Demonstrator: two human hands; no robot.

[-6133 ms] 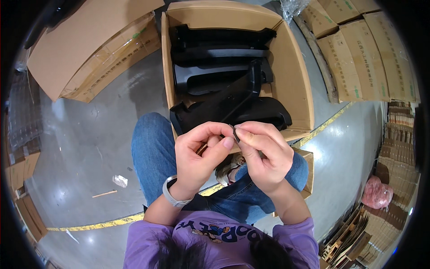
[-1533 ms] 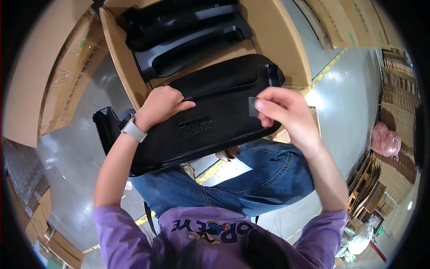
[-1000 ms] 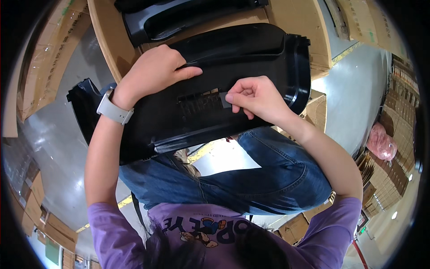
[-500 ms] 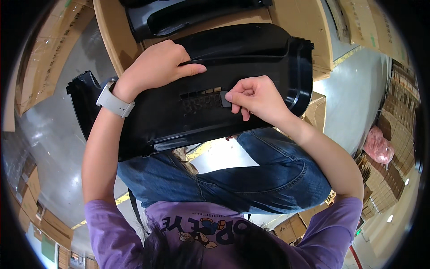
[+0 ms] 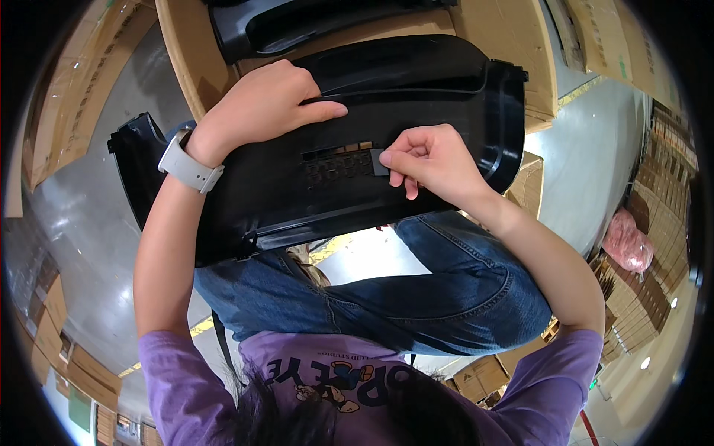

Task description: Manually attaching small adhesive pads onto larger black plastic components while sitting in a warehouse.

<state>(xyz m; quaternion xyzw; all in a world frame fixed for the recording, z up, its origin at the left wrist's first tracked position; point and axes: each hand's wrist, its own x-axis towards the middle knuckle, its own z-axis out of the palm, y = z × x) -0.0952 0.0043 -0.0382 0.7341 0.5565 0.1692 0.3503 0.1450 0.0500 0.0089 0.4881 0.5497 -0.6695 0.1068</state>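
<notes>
A large glossy black plastic panel (image 5: 282, 201) rests across my lap, its far side raised in a long bulge. My left hand (image 5: 269, 102), with a watch on its wrist, is closed over the panel's ridge; the thumb lies on the face and the other fingers are hidden. Between thumb and forefinger, my right hand (image 5: 431, 162) pinches a small flat dark grey piece (image 5: 379, 163). That piece lies at the right end of a small grid of openings (image 5: 338, 165) in the middle of the panel. Whether it is stuck to the surface, I cannot tell.
Beyond the panel stands an open cardboard box (image 5: 513, 37) with another black plastic part (image 5: 342, 26) in it. My jeans-clad legs (image 5: 439, 305) are folded beneath the panel. Stacked cartons (image 5: 639, 297) and a pink plastic-wrapped bundle (image 5: 628, 240) are at the right.
The panel has shifted very slightly to the right, and both hands have moved with it. My right hand keeps its pinch on the grey piece; my left keeps its hold.
</notes>
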